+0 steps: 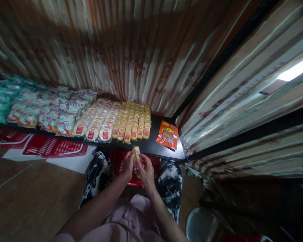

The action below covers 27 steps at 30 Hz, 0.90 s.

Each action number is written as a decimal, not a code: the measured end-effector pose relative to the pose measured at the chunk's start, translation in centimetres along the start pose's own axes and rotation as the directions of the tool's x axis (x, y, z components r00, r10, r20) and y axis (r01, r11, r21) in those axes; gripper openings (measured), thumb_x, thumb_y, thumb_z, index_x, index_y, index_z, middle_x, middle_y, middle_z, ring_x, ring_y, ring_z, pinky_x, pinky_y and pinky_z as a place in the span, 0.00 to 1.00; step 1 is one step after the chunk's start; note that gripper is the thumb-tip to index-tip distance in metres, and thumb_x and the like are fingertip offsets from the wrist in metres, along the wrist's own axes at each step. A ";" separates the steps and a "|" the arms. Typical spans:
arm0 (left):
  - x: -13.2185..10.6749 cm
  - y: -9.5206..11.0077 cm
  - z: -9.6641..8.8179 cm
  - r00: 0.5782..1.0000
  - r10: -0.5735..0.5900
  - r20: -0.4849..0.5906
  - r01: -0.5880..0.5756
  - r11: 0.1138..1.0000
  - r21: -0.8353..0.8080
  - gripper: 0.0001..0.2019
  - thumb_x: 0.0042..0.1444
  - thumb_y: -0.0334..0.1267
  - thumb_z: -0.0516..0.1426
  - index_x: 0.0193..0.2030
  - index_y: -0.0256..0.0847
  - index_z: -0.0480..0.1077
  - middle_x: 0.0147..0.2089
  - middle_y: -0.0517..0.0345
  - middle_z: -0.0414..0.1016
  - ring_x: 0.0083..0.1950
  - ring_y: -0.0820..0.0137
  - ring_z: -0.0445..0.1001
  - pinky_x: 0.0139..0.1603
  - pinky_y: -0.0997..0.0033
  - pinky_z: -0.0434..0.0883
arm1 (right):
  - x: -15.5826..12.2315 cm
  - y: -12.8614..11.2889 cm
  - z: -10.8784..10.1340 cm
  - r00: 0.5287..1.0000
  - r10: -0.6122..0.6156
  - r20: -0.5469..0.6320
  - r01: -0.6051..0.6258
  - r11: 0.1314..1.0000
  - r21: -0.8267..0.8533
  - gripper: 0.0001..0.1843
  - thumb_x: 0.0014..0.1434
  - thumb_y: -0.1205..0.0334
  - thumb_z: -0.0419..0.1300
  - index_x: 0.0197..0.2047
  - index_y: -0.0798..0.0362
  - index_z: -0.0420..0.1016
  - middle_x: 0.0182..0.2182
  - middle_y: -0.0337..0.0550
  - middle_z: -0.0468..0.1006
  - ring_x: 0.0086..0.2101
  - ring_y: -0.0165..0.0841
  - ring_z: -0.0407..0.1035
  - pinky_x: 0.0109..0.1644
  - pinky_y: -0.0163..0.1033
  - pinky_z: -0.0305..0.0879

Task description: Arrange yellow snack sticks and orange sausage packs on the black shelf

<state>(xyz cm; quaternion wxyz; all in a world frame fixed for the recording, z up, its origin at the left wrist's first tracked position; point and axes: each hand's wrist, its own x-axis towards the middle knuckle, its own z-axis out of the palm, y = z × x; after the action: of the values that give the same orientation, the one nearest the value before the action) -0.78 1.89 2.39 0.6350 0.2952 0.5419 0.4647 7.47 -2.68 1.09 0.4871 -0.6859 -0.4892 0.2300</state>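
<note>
Between my two hands, just in front of the black shelf's edge, is a small yellow wrapped snack pack (136, 153). My left hand (128, 164) grips it from the left with curled fingers. From the right, my right hand (146, 170) has its fingers pressed on it. Below the hands, a red basket (136, 182) sits between my knees, mostly covered by my arms; some yellowish packs seem to lie in it. Rows of similar yellow packs (133, 122) stand on the black shelf (151, 148) straight ahead.
Left of the yellow rows lie round white packaged cakes (98, 119), then white-and-blue bags (58, 114) and green bags (0, 104). An orange packet (168, 135) lies at the shelf's right end. Red baskets (53, 147) are under the shelf. A striped curtain (111, 50) hangs behind.
</note>
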 end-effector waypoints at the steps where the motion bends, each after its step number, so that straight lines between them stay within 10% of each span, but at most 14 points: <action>1: 0.0 0.0 0.1 1.000 0.004 -0.011 -0.004 1.000 0.008 0.12 0.45 0.40 0.54 0.35 0.37 0.71 0.32 0.55 0.75 0.33 0.70 0.72 0.34 0.73 0.66 | 0.0 0.0 0.0 1.000 -0.023 0.005 0.023 1.000 -0.021 0.17 0.55 0.54 0.55 0.45 0.54 0.71 0.43 0.49 0.75 0.43 0.37 0.69 0.51 0.44 0.64; 10: 0.3 -0.6 1.3 0.996 0.090 -0.014 -0.087 0.986 0.142 0.06 0.46 0.37 0.56 0.32 0.38 0.66 0.31 0.56 0.72 0.33 0.70 0.72 0.35 0.73 0.67 | 0.1 0.8 -1.1 0.989 -0.144 0.034 0.148 0.972 -0.180 0.23 0.54 0.55 0.57 0.52 0.53 0.68 0.46 0.52 0.73 0.47 0.41 0.66 0.53 0.48 0.63; 27: 0.7 0.3 3.8 0.957 0.272 0.098 -0.285 0.945 0.159 0.10 0.48 0.26 0.51 0.37 0.40 0.66 0.39 0.55 0.75 0.41 0.70 0.73 0.46 0.70 0.69 | 3.6 1.1 -2.7 1.000 0.021 -0.020 -0.022 0.998 -0.056 0.18 0.57 0.57 0.52 0.50 0.53 0.67 0.41 0.48 0.77 0.39 0.37 0.72 0.45 0.43 0.67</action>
<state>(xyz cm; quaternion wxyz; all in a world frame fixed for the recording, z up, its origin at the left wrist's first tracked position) 2.81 3.13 3.28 0.5549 0.4396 0.5087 0.4899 11.56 -0.74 1.82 0.4698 -0.7069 -0.4833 0.2146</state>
